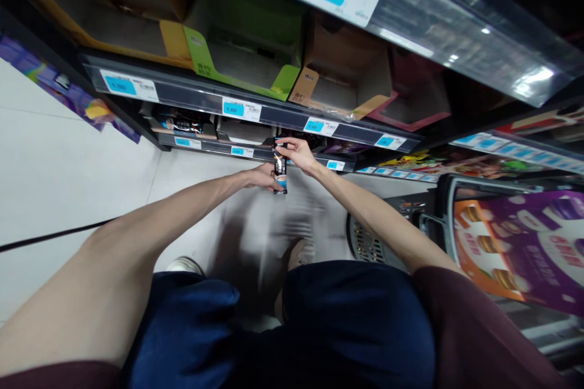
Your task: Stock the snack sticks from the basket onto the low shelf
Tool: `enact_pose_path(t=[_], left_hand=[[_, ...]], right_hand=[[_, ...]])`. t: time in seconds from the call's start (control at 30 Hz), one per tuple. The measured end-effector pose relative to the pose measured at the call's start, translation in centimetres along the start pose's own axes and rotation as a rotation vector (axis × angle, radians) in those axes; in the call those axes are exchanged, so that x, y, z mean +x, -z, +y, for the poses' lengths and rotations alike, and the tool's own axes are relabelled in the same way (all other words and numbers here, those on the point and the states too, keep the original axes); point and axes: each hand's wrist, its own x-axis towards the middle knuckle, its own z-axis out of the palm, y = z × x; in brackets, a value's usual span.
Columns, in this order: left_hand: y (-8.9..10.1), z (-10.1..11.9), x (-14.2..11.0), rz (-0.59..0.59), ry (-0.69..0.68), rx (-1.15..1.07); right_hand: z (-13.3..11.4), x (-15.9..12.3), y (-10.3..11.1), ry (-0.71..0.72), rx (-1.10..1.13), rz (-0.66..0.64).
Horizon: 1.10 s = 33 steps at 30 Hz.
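Observation:
A slim dark snack packet (280,165) with a blue and white lower end is held upright between both hands, in front of the lowest shelf. My left hand (264,177) grips its lower end, thumb on the front. At the upper end, the fingers of my right hand (295,152) pinch the packet from the right. Just behind my hands, a white-edged display box (246,132) stands on the bottom shelf. Similar dark packets (180,121) lie in the box to its left. The packet's printing is too small to read.
Cardboard display boxes in yellow, green (241,73), tan (342,85) and red line the shelf above. A price rail (365,24) juts out overhead. To my right stand a perforated grey basket (365,240) and a cart frame with a purple-orange advert panel (524,249).

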Motion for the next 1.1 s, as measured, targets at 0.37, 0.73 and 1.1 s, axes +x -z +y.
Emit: enact_pose_path(t=[0.37, 0.73, 1.1], left_hand=[[0.4, -0.6, 0.4, 0.124, -0.076, 0.227], [1.3, -1.4, 1.6, 0.199, -0.148, 0.423], [1.7, -1.2, 1.7, 0.184, -0.132, 0.488]], right_hand=[[0.4, 0.1, 0.6, -0.090, 0.077, -0.048], [0.0, 0.1, 0.3, -0.103, 0.050, 0.029], [-0.7, -0.3, 0.0, -0.107, 0.136, 0.047]])
